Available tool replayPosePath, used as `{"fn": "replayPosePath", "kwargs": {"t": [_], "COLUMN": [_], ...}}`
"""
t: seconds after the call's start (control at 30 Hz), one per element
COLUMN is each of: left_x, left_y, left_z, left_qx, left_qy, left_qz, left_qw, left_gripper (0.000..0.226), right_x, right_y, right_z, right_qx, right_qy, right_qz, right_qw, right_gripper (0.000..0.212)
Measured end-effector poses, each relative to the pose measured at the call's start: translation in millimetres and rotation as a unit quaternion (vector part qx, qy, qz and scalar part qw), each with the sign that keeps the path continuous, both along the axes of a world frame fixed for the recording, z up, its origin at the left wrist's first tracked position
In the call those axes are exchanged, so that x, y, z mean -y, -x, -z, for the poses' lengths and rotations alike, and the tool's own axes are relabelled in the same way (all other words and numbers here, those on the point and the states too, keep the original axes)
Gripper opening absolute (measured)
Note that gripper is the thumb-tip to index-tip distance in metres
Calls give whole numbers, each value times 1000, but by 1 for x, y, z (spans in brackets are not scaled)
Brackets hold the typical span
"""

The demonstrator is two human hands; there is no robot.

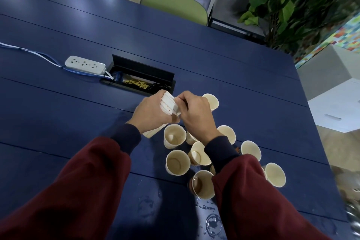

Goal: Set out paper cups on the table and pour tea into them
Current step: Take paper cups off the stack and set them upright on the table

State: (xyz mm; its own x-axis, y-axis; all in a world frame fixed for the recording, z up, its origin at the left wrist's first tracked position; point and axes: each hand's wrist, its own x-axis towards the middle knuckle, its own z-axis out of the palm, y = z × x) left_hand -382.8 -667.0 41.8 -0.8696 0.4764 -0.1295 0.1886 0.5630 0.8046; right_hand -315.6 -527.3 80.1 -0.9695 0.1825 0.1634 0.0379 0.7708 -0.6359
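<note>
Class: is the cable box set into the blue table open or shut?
Open: the cable box has its lid raised, showing yellow cables inside.

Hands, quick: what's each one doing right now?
Left hand: closed around the nested stack of paper cups.
Right hand: fingertips pinching the rim end of that stack, apparently to pull a cup off.

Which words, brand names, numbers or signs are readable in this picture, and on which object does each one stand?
No text can be read anywhere.
Stack of cups in the left hand: small reddish marks, too small to read.
Cups on the table: a faint pattern only, no letters visible.
Power strip: no readable label.
White box: one grey mark, blurred.
</note>
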Motion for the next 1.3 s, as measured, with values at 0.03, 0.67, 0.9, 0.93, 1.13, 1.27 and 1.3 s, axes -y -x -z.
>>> {"fn": "replayPosePath", "kwargs": {"t": [0.03, 0.67, 0.9, 0.93, 1.13, 1.27, 1.3], "left_x": [0, 51, 63, 63, 59, 42, 36], "left_y": [2, 3, -1, -3, -8, -17, -18], "left_z": [2, 46, 55, 55, 43, 12, 5], "left_qx": [-1, 0, 7, 12, -11, -48, -45], "left_qy": [6, 4, 8, 6, -14, -113, -124], "left_qz": [-1, -156, -176, -170, -147, -72, -48], "left_qw": [1000, 988, 984, 985, 989, 990, 990], "left_gripper": [53, 76, 81, 80, 86, 78, 83], "right_x": [-1, -21, -12, -11, -3, 1, 2], "right_y": [1, 6, -2, -3, -6, -6, -6], "right_z": [0, -6, -2, -2, -3, -4, -5], "right_qx": [0, -60, -16, -10, 27, 24, 16], "right_qy": [-1, 69, 52, 39, 14, 44, 51], "right_qz": [4, 126, 91, 80, 42, 36, 33], "right_qw": [1000, 988, 994, 996, 999, 998, 998], "right_gripper": [19, 20, 17, 18, 23, 23, 23]}}
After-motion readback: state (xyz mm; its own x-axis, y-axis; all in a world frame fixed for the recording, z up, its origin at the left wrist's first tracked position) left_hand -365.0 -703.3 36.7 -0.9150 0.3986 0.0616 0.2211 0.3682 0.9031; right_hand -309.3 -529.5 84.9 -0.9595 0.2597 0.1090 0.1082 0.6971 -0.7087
